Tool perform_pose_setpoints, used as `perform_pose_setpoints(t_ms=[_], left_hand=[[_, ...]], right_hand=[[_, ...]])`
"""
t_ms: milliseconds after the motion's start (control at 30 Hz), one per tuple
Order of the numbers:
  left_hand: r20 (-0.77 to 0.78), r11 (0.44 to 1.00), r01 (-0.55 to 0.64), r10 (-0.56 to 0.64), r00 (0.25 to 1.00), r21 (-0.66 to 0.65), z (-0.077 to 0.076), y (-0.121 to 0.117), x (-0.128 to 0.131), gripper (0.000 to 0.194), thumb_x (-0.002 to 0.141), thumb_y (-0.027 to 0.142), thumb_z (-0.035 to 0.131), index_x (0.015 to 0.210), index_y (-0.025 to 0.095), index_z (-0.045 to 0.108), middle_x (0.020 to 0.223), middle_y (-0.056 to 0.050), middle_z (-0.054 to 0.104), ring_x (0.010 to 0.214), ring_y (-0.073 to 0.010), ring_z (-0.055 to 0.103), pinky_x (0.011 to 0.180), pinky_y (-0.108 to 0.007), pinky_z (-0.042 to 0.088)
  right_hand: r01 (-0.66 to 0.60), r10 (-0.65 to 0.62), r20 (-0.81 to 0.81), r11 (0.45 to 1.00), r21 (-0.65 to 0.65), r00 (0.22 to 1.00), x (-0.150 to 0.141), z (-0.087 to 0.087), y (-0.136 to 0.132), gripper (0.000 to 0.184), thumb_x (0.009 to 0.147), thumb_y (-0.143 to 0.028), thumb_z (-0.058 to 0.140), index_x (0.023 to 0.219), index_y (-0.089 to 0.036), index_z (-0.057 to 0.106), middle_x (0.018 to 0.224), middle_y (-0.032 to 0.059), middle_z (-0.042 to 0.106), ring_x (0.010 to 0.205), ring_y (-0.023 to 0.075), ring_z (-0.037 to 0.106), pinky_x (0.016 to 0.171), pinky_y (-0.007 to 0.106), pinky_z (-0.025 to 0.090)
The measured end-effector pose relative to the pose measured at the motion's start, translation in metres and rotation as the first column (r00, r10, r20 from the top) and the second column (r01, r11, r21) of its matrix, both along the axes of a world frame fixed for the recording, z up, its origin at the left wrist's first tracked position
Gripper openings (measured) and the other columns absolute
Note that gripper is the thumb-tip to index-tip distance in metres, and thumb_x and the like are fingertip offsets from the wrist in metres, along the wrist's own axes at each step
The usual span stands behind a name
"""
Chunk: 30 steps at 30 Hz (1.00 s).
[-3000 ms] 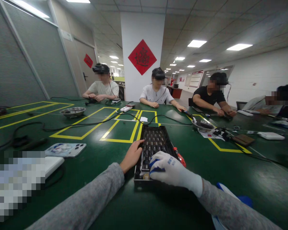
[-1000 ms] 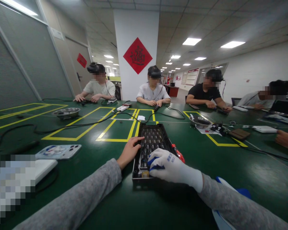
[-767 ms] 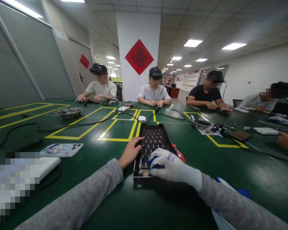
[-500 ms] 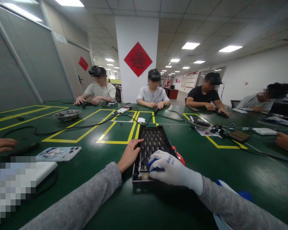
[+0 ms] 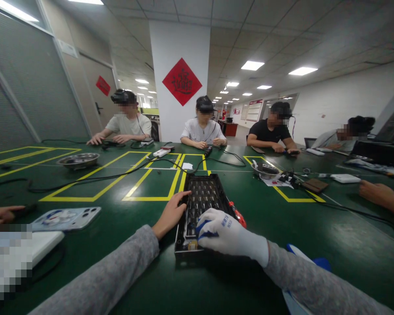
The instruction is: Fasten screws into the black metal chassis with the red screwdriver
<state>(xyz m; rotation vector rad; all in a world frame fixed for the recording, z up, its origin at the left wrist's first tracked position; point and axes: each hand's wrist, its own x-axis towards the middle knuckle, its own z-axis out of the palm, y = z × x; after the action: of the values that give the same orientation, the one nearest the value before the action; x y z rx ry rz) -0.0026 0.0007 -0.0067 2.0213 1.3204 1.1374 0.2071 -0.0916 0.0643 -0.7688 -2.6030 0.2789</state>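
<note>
A long black case (image 5: pixel 222 194) lies on the green table in front of me, with rows of small metallic pieces (image 5: pixel 202 192) inside and a yellowish block (image 5: pixel 192 246) at its near end. My bare left hand (image 5: pixel 171 213) rests against the case's left edge, its visible fingers stretched over the rim. Over the near right part of the case is my right hand (image 5: pixel 221 232), in a white glove with blue fingertips. Its fingers are curled down into the case, and whatever they grip is hidden. A red-handled tool (image 5: pixel 239 215) lies just right of the case.
A phone (image 5: pixel 67 218) and white device (image 5: pixel 36 249) lie to the left. Metal bowls (image 5: pixel 79 161) (image 5: pixel 265 169) stand farther off. Black cables (image 5: pixel 111 176) cross yellow-taped areas. A blue-and-white glove (image 5: pixel 310 267) lies near my right forearm. Co-workers (image 5: pixel 203 129) sit opposite; other people's hands (image 5: pixel 379 195) show at both sides.
The view has shifted, so the case and both hands appear slightly farther left. Both hands keep nearly the same place on the case.
</note>
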Motion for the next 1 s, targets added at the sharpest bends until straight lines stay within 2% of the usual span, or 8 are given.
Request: perform_pose_setpoints(t_ms=[333, 667, 767, 1000], left_hand=[[-0.024, 1.000, -0.012, 0.012, 1.000, -0.022, 0.002, -0.012, 0.000, 0.049, 0.074, 0.013, 0.038, 0.121, 0.018, 0.053, 0.127, -0.006, 0.052, 0.119, -0.0198, 0.044, 0.107, -0.037, 0.030], [-0.027, 1.000, -0.004, 0.004, 1.000, 0.010, -0.008, -0.004, -0.001, 0.052, 0.074, 0.012, 0.037, 0.124, 0.018, 0.050, 0.132, -0.006, 0.047, 0.126, -0.0206, 0.036, 0.110, -0.039, 0.023], [-0.025, 1.000, 0.011, -0.010, 1.000, 0.007, -0.007, -0.005, -0.002, 0.051, 0.075, 0.012, 0.037, 0.123, 0.018, 0.051, 0.130, -0.006, 0.049, 0.124, -0.0204, 0.040, 0.109, -0.038, 0.026], [-0.139, 1.000, 0.005, -0.003, 0.990, 0.010, -0.001, -0.007, -0.002, 0.038, 0.078, 0.016, 0.034, 0.105, 0.015, 0.062, 0.116, -0.008, 0.057, 0.114, -0.0209, 0.047, 0.105, -0.037, 0.032]], right_hand=[[-0.034, 0.034, 0.004, 0.999, 0.012, 0.999, -0.002, -0.007, 0.001, 0.018, 0.082, -0.032, 0.059, 0.087, -0.019, 0.069, 0.095, 0.0047, 0.064, 0.093, 0.0158, 0.055, 0.088, 0.030, 0.042], [0.021, -0.021, -0.001, 1.000, -0.008, 1.000, -0.004, -0.003, -0.003, 0.018, 0.082, -0.032, 0.059, 0.088, -0.018, 0.069, 0.098, 0.0046, 0.063, 0.095, 0.0147, 0.054, 0.087, 0.027, 0.042], [0.000, 0.000, 0.011, 1.000, -0.007, 1.000, -0.004, -0.003, -0.002, 0.018, 0.081, -0.032, 0.059, 0.087, -0.018, 0.069, 0.097, 0.0044, 0.063, 0.095, 0.0150, 0.054, 0.088, 0.028, 0.042], [-0.029, 0.029, -0.032, 1.000, 0.001, 0.999, -0.003, -0.011, 0.002, 0.016, 0.080, -0.032, 0.061, 0.084, -0.018, 0.069, 0.094, 0.0044, 0.064, 0.091, 0.0147, 0.056, 0.085, 0.029, 0.043]])
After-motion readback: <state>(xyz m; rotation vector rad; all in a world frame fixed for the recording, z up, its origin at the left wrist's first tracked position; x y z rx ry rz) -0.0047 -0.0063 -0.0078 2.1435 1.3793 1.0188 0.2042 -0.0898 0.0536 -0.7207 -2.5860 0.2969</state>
